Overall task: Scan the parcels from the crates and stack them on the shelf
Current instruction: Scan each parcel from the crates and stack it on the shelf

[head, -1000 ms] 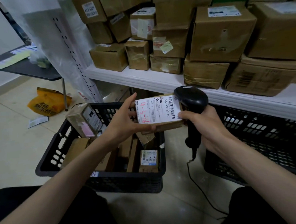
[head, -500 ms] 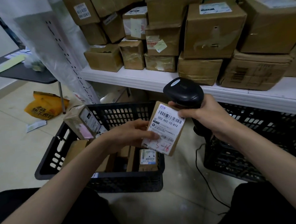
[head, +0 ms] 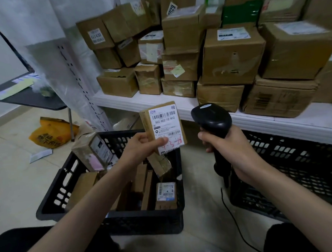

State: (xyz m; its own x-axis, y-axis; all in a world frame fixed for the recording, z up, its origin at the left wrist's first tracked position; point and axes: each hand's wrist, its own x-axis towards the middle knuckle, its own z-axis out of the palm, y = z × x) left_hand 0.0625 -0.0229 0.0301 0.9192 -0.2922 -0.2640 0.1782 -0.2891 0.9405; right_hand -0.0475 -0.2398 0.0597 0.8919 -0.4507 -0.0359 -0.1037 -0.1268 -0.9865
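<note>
- Above the left crate [head: 92, 187], a small brown parcel [head: 162, 126] stands nearly upright in the air, its white label facing the camera; the label shows barcodes, the printed number 502-602-12-812 and red handwriting near its lower edge.
- The left hand [head: 138, 149] grasps the parcel at its lower left corner, thumb pressed across the label's bottom edge and fingers curled behind the box.
- Just to the right of the parcel, apart from it, the black handheld scanner [head: 211, 120] has its rounded head at about the height of the label.
- The right hand [head: 221, 144] is clenched around the scanner's handle, and the scanner's black cable [head: 233, 216] hangs from the handle down to the floor.
- Below the held parcel, the left crate, black and perforated, holds several more cardboard parcels standing on edge, one with a small labelled face [head: 166, 191] turned upward; a taped box [head: 92, 151] leans on the crate's far left rim.
- A second black crate [head: 294, 170] sits on the floor to the right, under the shelf.
- Behind both, the white shelf [head: 274, 122] carries a dense stack of brown cardboard boxes, large ones [head: 232, 55] on the right and smaller ones [head: 118, 84] on the left.
- Farther left, a yellow bag [head: 48, 133] lies on the tiled floor beside a dark table [head: 28, 96] with papers on it.
</note>
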